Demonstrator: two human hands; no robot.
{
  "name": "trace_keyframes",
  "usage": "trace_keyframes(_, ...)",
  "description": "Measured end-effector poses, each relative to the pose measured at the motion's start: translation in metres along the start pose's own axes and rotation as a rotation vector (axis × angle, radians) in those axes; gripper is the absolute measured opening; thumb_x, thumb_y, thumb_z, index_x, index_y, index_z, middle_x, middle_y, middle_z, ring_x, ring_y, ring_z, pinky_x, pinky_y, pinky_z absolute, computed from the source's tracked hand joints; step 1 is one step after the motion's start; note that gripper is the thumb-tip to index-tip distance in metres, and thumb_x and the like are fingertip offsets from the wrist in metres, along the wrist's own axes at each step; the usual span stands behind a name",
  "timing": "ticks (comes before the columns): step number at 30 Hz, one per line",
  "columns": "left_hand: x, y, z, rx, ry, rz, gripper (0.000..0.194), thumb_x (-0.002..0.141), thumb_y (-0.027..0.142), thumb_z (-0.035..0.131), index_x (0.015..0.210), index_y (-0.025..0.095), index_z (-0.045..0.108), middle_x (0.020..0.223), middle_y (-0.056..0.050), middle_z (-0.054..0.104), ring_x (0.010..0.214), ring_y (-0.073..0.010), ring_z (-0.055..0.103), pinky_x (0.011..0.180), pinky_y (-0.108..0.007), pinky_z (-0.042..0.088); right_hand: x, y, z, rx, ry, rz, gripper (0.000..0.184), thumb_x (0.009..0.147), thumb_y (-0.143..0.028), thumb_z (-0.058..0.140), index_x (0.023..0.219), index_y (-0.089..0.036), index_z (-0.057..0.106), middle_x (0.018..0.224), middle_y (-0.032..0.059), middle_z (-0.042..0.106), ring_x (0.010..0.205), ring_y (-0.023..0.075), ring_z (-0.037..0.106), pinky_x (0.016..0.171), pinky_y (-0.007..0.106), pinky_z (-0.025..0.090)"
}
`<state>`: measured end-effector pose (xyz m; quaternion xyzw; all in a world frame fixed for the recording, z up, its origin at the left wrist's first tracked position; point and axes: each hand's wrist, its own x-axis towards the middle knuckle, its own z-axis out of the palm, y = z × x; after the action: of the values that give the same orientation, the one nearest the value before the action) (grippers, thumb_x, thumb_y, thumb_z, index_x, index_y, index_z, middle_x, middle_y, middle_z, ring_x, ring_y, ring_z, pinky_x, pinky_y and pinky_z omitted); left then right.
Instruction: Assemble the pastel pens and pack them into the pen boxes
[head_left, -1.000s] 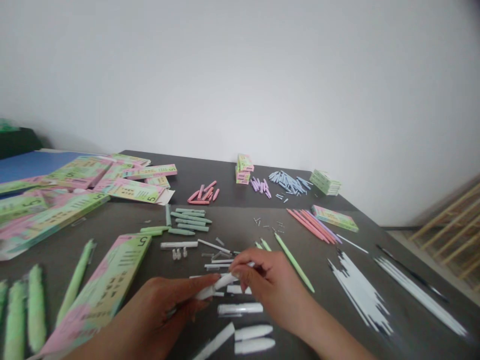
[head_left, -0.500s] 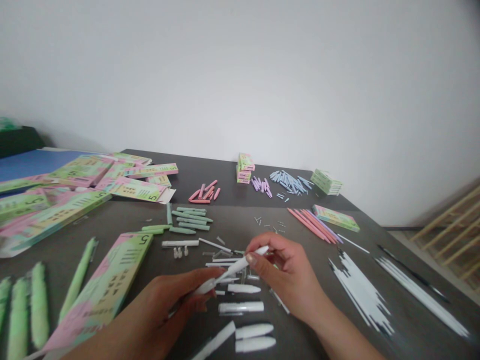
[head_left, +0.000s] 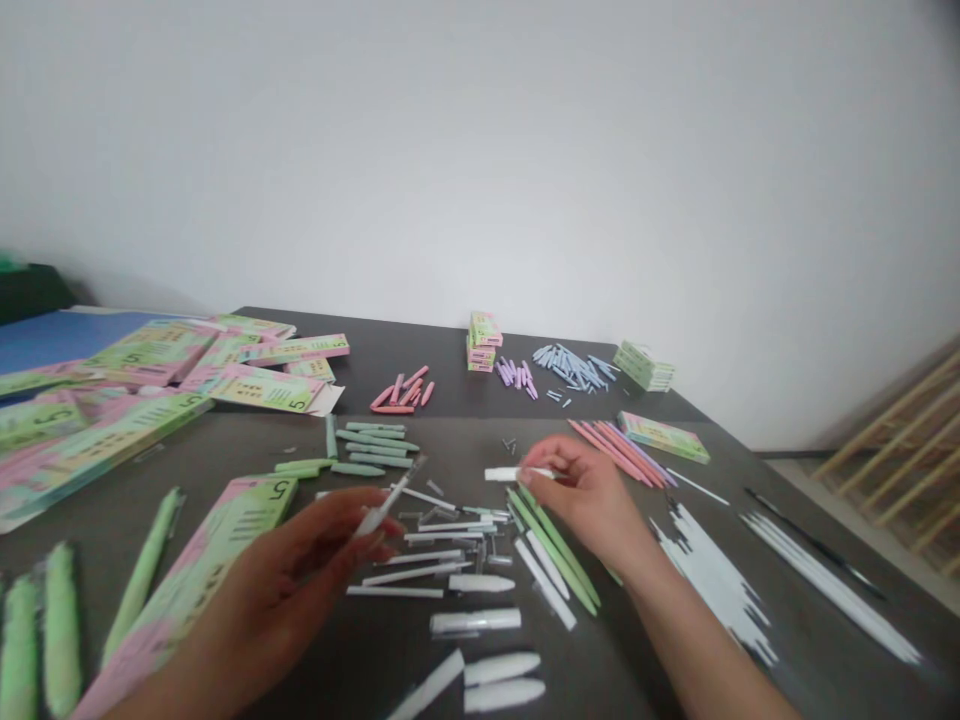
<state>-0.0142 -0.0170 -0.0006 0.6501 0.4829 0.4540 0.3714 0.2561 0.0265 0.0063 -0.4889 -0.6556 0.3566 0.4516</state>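
Note:
My left hand (head_left: 322, 570) is closed on a slim white pen piece (head_left: 373, 516), with a thin translucent end pointing up and right. To the right, my right hand (head_left: 581, 495) pinches a short white pen barrel (head_left: 501, 474) held level; its right end is hidden by the fingers. Below that hand lie long green pen barrels (head_left: 559, 550) and a white tube (head_left: 546, 585). Between my hands are several thin white refills (head_left: 416, 573) and small clear parts. Closer to me lie a capped white pen (head_left: 476, 621) and white tapered barrels (head_left: 504, 693).
Pink-and-green pen boxes (head_left: 270, 387) pile up at left, with one box (head_left: 202, 560) beside my left arm. Bunches of dark green (head_left: 375, 440), pink (head_left: 405, 390), purple (head_left: 517, 376) and blue (head_left: 574, 366) pen parts lie farther back. White refills (head_left: 712, 580) spread at right.
My hands have moved apart, each with a white piece, where both were on one white pen. The right hand moved up and right, uncovering green barrels; the left moved left and up.

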Motion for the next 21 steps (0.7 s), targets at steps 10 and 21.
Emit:
trace_keyframes(10,0.011,-0.011,-0.024,-0.138,0.280,-0.049,0.046,0.073,0.049,0.071,0.110,0.025,0.056,0.090,-0.004,0.078,0.080,-0.0202,0.074,0.073,-0.023,0.055,0.006,0.045,0.038,-0.491,-0.035,-0.025,0.017,0.072,-0.004,0.065,0.081,-0.019,0.068,0.082,0.0036,0.062,0.082,0.0191,0.058,0.076,0.028,0.042)
trace_keyframes(21,0.014,0.006,-0.032,-0.254,0.371,0.017,0.033,0.078,0.035,0.071,0.106,0.023,0.058,0.087,0.000,0.077,0.072,-0.0175,0.072,0.075,-0.028,0.055,0.017,0.020,0.056,-0.627,-0.180,-0.222,0.017,0.085,-0.008,0.059,0.093,-0.018,0.071,0.091,0.0067,0.069,0.091,0.0202,0.057,0.085,0.032,0.041)
